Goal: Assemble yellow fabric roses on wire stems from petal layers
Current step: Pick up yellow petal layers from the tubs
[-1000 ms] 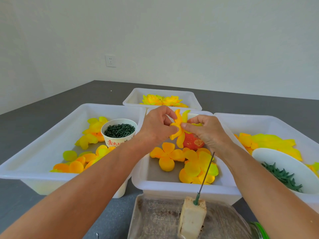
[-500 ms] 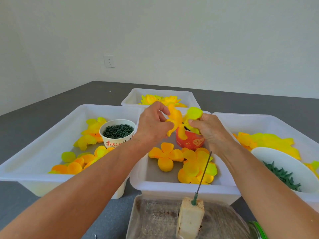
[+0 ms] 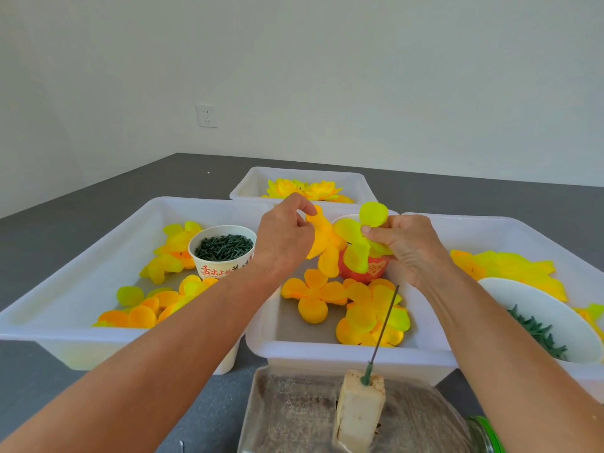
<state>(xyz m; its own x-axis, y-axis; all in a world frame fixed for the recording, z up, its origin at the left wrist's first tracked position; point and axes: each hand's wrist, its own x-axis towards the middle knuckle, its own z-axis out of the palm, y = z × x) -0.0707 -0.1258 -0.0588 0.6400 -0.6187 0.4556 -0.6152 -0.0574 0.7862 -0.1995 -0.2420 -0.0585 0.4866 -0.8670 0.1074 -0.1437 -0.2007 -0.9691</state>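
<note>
Above the middle white tray (image 3: pixel 343 353), my left hand (image 3: pixel 282 237) pinches an orange-yellow petal layer (image 3: pixel 322 245) by its upper petal. My right hand (image 3: pixel 408 246) pinches a lime-yellow petal layer (image 3: pixel 358 238) beside it; the two layers touch or overlap at their inner edges. A bare green wire stem (image 3: pixel 382 331) stands tilted in a foam block (image 3: pixel 359 410) at the front. More petal layers (image 3: pixel 346 305) lie in the tray below the hands.
The left tray (image 3: pixel 81 289) holds petals and a paper cup of dark green pieces (image 3: pixel 224 248). A red cup (image 3: pixel 369 269) stands behind the held layers. A white bowl of green parts (image 3: pixel 542 315) sits in the right tray. Finished roses (image 3: pixel 304 189) fill the far tray.
The two petal layers, bunched together between both hands a second ago, have been drawn apart sideways and lifted slightly; the lime layer now fans open in my right hand.
</note>
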